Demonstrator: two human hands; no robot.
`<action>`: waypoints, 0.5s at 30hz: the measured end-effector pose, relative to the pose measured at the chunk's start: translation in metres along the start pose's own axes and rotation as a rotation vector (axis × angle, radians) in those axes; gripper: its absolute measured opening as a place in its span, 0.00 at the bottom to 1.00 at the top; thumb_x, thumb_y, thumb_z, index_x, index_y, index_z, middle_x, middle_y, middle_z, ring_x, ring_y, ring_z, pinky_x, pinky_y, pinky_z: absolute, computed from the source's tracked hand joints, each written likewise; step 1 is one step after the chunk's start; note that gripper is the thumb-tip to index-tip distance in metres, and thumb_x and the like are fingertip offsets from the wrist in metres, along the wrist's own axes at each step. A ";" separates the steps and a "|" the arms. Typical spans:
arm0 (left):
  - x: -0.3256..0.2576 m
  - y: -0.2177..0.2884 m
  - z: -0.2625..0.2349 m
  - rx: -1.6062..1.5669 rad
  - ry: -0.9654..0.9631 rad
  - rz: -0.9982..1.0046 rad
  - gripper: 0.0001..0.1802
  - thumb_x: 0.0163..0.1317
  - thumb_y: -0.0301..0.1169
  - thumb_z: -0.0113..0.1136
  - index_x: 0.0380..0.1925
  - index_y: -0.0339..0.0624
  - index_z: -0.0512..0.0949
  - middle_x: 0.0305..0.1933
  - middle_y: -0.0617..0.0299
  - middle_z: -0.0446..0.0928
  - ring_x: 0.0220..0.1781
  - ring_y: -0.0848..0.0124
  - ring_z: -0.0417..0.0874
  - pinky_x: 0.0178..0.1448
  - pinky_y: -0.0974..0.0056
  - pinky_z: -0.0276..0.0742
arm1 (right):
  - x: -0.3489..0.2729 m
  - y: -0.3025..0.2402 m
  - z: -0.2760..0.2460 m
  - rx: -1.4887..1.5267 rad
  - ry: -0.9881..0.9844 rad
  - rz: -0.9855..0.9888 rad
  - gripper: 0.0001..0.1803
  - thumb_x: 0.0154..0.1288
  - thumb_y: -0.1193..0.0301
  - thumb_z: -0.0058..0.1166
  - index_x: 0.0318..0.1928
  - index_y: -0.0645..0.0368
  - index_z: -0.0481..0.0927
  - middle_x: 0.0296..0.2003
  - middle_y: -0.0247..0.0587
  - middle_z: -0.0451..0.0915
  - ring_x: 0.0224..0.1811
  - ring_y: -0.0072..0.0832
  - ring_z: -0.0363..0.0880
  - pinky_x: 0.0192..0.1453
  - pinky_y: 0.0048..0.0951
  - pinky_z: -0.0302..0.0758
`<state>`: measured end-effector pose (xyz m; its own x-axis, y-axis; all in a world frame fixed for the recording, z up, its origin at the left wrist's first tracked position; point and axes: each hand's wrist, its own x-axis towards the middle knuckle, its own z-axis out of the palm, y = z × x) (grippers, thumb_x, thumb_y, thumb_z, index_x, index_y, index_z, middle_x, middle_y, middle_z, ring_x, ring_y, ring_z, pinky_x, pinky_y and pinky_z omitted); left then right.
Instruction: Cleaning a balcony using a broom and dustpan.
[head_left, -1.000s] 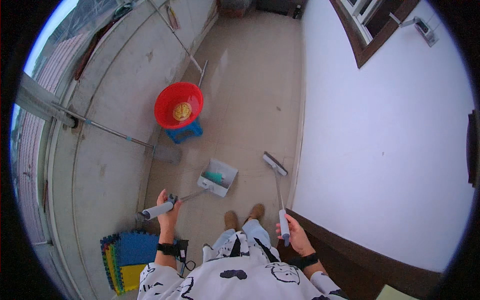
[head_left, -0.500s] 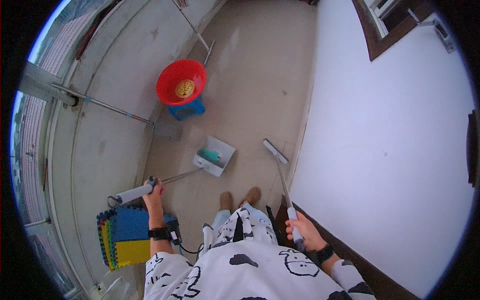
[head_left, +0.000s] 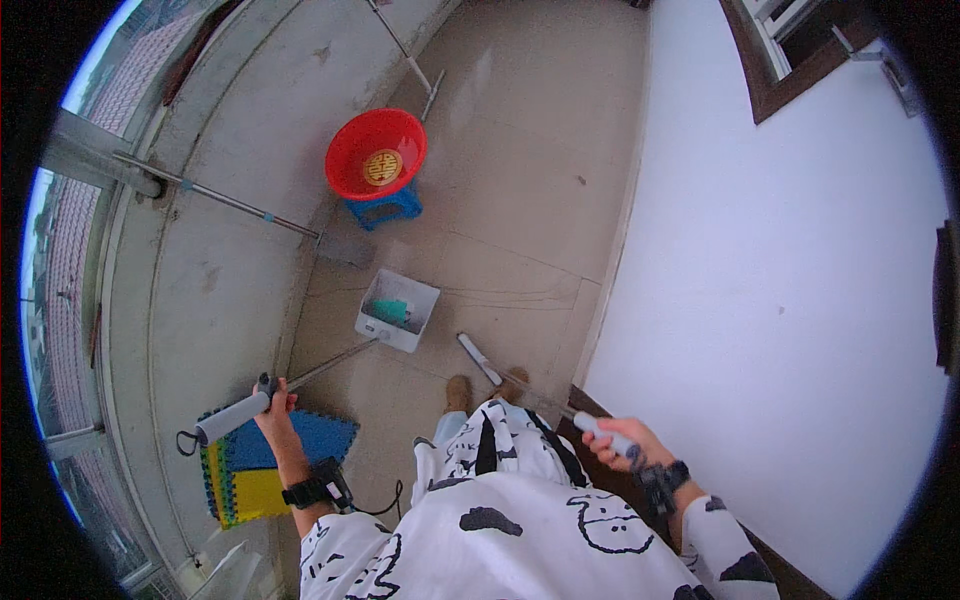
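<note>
My left hand (head_left: 278, 405) is closed around the grey grip of a long-handled dustpan (head_left: 426, 308). The dustpan's light grey pan lies on the floor ahead of my feet, with something teal (head_left: 390, 312) inside it. In my right hand (head_left: 632, 445), fingers wrapped round its grey handle, is a broom with a narrow white head (head_left: 478, 358). That head touches or hovers just over the floor, right in front of my shoes and a short way right of the pan; I cannot tell which. The bristles are not clear to see.
A red basin (head_left: 342, 165) sits on a blue stool (head_left: 384, 212) farther ahead. One flat mop (head_left: 345, 249) leans on the left wall, another (head_left: 433, 95) stands beyond the basin. Blue and yellow foam mats (head_left: 290, 442) lie beneath my left arm. A white wall (head_left: 760, 250) bounds the right.
The broom head has swung left and nearer, from beside the right wall to in front of my shoes. My left hand has shifted left and down, and the dustpan sits farther left in view.
</note>
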<state>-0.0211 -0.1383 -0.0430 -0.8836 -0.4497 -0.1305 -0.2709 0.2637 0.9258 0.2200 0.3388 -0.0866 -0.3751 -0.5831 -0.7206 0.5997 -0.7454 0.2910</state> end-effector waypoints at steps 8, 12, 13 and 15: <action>0.001 -0.022 -0.010 0.010 0.090 -0.048 0.10 0.50 0.29 0.60 0.31 0.40 0.71 0.22 0.65 0.71 0.18 0.76 0.72 0.21 0.74 0.63 | 0.012 -0.152 0.067 0.102 0.211 -0.210 0.14 0.58 0.72 0.43 0.43 0.62 0.60 0.31 0.41 0.67 0.21 0.19 0.66 0.18 0.18 0.60; 0.014 -0.061 -0.026 0.012 0.020 -0.097 0.12 0.50 0.28 0.61 0.31 0.40 0.69 0.20 0.67 0.69 0.17 0.77 0.70 0.19 0.73 0.61 | 0.047 -0.183 0.070 -0.492 0.345 -0.461 0.12 0.57 0.71 0.46 0.39 0.59 0.62 0.24 0.34 0.68 0.19 0.19 0.67 0.15 0.20 0.62; 0.011 -0.067 -0.028 0.006 0.036 -0.060 0.09 0.51 0.28 0.58 0.32 0.40 0.70 0.21 0.65 0.71 0.16 0.77 0.71 0.19 0.75 0.62 | 0.050 -0.170 0.095 -0.618 0.401 -0.497 0.11 0.56 0.70 0.48 0.39 0.56 0.63 0.21 0.31 0.67 0.17 0.19 0.67 0.14 0.22 0.65; 0.008 -0.070 -0.026 0.036 0.072 -0.123 0.10 0.51 0.27 0.58 0.33 0.40 0.70 0.21 0.66 0.71 0.17 0.77 0.71 0.19 0.75 0.62 | 0.073 -0.156 0.068 -0.728 0.377 -0.648 0.14 0.56 0.71 0.48 0.42 0.54 0.61 0.21 0.31 0.67 0.17 0.20 0.68 0.15 0.24 0.67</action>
<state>0.0003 -0.1828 -0.0996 -0.8134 -0.5406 -0.2148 -0.3901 0.2331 0.8908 0.0514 0.3904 -0.1417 -0.6074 0.0909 -0.7892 0.6903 -0.4312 -0.5810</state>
